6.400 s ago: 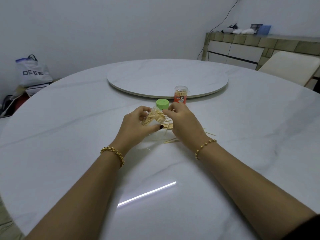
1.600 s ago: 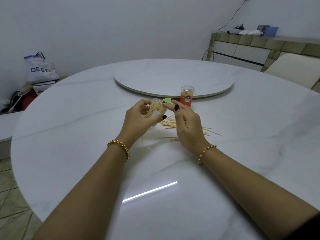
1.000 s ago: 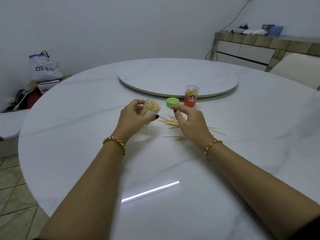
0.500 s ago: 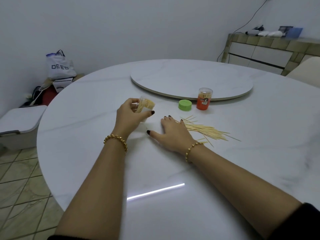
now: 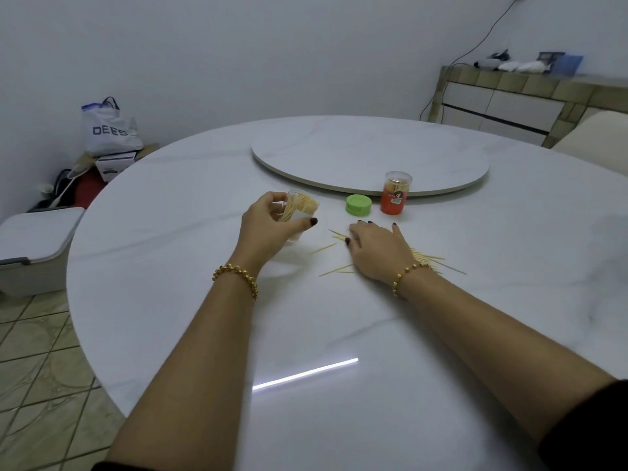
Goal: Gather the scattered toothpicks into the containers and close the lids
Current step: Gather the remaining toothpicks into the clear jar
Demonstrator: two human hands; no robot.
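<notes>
Head view: the left grip (image 5: 268, 229) holds a clear container (image 5: 300, 210), thumb and fingers curled round its wall. The container is tilted and holds a bundle of toothpicks, and its mouth is uncovered. The right grip (image 5: 377, 253) lies wide and flat on the bench (image 5: 170, 239), fingers straight, pressing on the scattered toothpicks (image 5: 430, 260), which stick out from under it on both sides. The green lid (image 5: 358, 204) rests on the bench just beyond the right fingertips, apart from both grips. Beside it an orange container (image 5: 396, 193) stands upright against the turntable's (image 5: 370, 185) rim.
</notes>
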